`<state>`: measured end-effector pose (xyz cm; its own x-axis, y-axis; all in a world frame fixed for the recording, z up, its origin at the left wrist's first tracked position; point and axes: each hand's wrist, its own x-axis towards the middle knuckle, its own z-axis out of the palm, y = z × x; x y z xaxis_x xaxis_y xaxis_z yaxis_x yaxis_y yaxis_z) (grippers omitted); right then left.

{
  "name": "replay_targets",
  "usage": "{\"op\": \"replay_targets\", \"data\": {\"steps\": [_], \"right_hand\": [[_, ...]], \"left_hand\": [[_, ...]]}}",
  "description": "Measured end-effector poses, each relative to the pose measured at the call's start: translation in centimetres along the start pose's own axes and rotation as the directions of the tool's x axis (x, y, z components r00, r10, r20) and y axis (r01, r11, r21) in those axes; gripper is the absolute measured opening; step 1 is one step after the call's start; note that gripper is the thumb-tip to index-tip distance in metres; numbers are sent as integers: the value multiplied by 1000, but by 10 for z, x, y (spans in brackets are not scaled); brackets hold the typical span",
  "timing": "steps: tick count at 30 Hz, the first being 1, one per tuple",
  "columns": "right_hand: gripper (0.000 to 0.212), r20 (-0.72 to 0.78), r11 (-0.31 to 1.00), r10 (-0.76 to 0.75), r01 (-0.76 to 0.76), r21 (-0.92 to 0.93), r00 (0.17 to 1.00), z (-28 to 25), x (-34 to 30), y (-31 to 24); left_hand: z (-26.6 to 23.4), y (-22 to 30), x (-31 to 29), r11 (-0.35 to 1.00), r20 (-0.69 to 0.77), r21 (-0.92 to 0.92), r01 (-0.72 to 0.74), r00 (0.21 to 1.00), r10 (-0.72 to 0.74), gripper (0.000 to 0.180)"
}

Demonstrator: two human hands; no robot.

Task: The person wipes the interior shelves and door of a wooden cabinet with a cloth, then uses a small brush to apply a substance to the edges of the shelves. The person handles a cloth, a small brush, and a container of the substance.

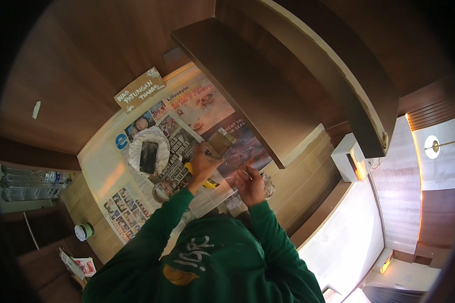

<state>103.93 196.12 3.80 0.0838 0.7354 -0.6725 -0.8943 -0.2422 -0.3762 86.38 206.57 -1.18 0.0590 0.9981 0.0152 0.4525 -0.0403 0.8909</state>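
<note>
My left hand (205,162) is closed at the near-left edge of a brownish, square-sided object (220,143), whose exact kind I cannot make out. My right hand (249,185) is turned partly palm up, with loosely bent fingers apart and nothing clearly seen in them. Under my left wrist lies a yellow and black item (210,184), partly covered. A round tin-like container (163,192) stands beside my left forearm. Farther left, a dark rectangular object (148,157) rests on a crumpled white sheet (135,150). Crumpled clear plastic (269,186) lies just right of my right hand.
Newspaper sheets (187,108) cover the surface below my hands. A brown panel structure (247,86) overhangs at the right. A lettered cardboard sign (139,90) leans at the wood wall. On the tiled floor (308,174) at left stands a small tub (84,232), near a folded ladder (33,183).
</note>
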Motion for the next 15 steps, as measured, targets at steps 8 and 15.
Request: {"op": "replay_targets", "data": {"steps": [8,15], "right_hand": [[33,184,833,-452,487,-263,873,31,-169,-71],[27,356,472,-618,693,-545,701,65,-242,-82]], "left_hand": [[-95,99,-28,976,125,69,-208,972,199,90],[-119,171,-60,882,263,68,-467,861,436,88]]}}
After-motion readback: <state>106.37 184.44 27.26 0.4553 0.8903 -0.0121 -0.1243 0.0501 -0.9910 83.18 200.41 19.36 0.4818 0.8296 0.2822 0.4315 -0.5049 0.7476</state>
